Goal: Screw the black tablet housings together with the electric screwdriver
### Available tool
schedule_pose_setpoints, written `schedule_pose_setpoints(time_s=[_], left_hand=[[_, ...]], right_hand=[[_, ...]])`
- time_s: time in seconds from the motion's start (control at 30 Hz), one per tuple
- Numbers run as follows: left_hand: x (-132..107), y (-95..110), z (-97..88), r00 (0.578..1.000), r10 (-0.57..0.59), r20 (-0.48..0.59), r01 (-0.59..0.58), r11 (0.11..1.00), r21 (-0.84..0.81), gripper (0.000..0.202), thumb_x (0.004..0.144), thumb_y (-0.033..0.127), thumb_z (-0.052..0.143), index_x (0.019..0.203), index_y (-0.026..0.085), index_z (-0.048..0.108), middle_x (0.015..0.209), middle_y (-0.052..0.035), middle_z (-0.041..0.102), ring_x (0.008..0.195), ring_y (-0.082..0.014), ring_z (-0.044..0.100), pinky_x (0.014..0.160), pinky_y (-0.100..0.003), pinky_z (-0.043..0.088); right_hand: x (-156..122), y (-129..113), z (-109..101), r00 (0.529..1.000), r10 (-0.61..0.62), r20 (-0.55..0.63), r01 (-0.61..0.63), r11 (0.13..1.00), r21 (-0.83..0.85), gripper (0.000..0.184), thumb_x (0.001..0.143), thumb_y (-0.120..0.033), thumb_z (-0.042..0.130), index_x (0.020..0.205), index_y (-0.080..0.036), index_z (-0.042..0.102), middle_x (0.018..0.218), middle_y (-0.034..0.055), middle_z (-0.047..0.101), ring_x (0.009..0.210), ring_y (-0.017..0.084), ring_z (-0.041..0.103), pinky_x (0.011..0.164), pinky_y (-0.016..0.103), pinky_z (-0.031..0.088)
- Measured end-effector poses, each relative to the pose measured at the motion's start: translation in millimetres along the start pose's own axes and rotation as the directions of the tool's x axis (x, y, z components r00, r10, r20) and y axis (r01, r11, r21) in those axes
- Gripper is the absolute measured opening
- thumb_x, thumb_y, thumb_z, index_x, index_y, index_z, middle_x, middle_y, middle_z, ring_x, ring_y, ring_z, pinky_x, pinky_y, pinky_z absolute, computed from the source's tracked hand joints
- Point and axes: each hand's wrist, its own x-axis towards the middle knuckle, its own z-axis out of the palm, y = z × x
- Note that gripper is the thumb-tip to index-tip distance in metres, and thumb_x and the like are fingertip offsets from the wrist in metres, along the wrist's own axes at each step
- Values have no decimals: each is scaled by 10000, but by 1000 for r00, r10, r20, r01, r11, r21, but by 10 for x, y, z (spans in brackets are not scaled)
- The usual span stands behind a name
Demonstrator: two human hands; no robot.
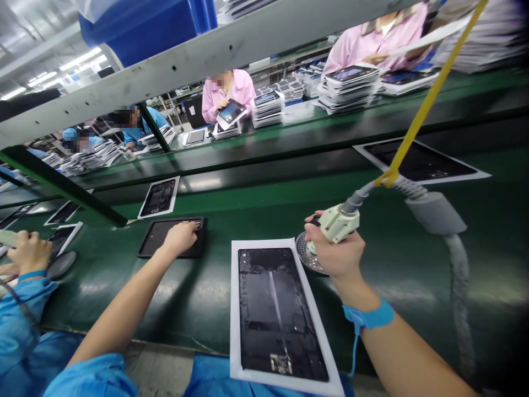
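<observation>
My right hand [336,253] is closed around the pale handle of a hose-fed tool [338,223] with a round perforated head [308,255], held just right of a black tablet shell on a white sheet [276,314] lying near the table's front edge. A blue wrist strap [369,317] circles that wrist. My left hand [181,237] reaches forward and rests, fingers curled, on a dark tablet tray [173,237] further left on the green belt [231,204].
A grey hose [438,215] hangs from a yellow strap [425,105] at right. More tablet shells lie on the belt [159,197] [417,161]. A co-worker's hand [28,251] works at far left. People in pink and blue sit behind stacked trays [349,88].
</observation>
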Motion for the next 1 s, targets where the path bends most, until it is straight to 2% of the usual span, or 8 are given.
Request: schedule_pose_setpoints(time_s=[0.1,0.2,0.3,0.4,0.53,0.67,0.9,1.0], left_hand=[[-68,-169,-91,991,-21,-132,-17,960,-280,242,818,214,540,944,190,746,935,-70,772,865,-219,704,812,-295,533],[-164,-150,-97,987,-68,-144,-43,758,-650,317,814,398,610,974,161,747,893,-62,765,776,-191,687,752,-291,547],[-257,101,43,999,-13,-40,-30,468,-883,493,719,525,750,1016,132,739,879,-74,755,742,-175,679,721,-304,562],[-330,443,275,997,73,-16,-42,368,-929,465,712,515,791,970,133,730,820,-60,740,718,-168,681,714,-309,574],[-395,783,518,975,140,-173,-219,482,-848,302,900,445,618,903,157,706,760,-37,705,704,-158,668,688,-286,564],[-413,912,608,897,219,-385,-430,640,-637,208,942,299,556,891,177,717,808,-34,665,694,-126,618,658,-239,523],[-373,890,798,796,347,-496,-568,711,-415,244,1002,244,496,968,192,731,931,-77,730,857,-166,690,814,-282,563],[-376,912,832,798,389,-460,-555,771,-311,258,1007,222,486,941,193,733,927,-81,724,870,-173,682,811,-280,553]], right_hand=[[-2,12,-3,1000,-21,3,21,1000,11,317,745,-386,822,967,-191,707,852,66,762,720,228,740,791,438,640],[-6,18,-11,1000,-20,17,20,1000,-10,307,756,-394,815,966,-194,716,874,69,764,748,235,747,776,426,640],[-8,16,-14,1000,-5,13,5,1000,-26,306,747,-398,820,955,-196,723,856,60,764,762,243,755,799,437,636],[-8,20,-7,1000,1,-1,-1,1000,-3,320,746,-404,819,968,-196,719,862,59,769,767,247,760,822,450,632],[-6,41,-5,1000,-16,8,16,1000,6,331,758,-412,815,989,-196,715,874,61,772,785,247,764,820,440,634],[-11,50,-9,1000,-11,6,11,1000,-6,348,752,-417,822,997,-195,715,887,65,775,785,249,767,820,443,635],[-19,50,-20,1000,-1,16,1,1000,-3,337,754,-411,824,994,-201,716,888,62,778,795,255,772,834,456,635],[-20,58,-26,1000,-1,19,1,1000,-14,330,756,-405,824,994,-204,713,903,61,776,807,253,772,827,450,637]])
